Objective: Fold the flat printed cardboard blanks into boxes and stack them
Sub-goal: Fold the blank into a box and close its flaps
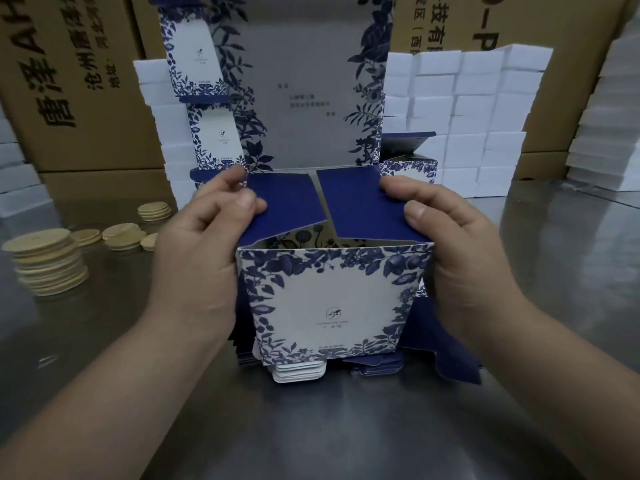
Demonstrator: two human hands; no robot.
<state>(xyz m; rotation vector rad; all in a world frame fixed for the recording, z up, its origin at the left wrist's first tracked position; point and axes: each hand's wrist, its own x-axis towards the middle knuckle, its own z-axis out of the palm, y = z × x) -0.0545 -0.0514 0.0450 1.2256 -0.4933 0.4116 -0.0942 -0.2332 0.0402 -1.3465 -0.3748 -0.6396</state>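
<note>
A white box with blue floral print (332,303) stands upright in the middle, held between both hands above a pile of flat blanks (301,370). My left hand (201,244) grips its left side, thumb pressing the left dark blue flap (287,206) inward. My right hand (457,244) grips the right side, thumb on the right blue flap (360,202). Both flaps lean over the open top, which shows a dark floral inside. Folded boxes (214,133) stand stacked behind on the left, and another folded box (408,164) sits behind on the right.
Stacks of pale round discs (48,265) lie on the steel table (346,427) at the left. White foam blocks (467,116) are piled behind, with brown shipping cartons (69,81) at the back. A tall printed floral panel (304,81) stands upright in the centre.
</note>
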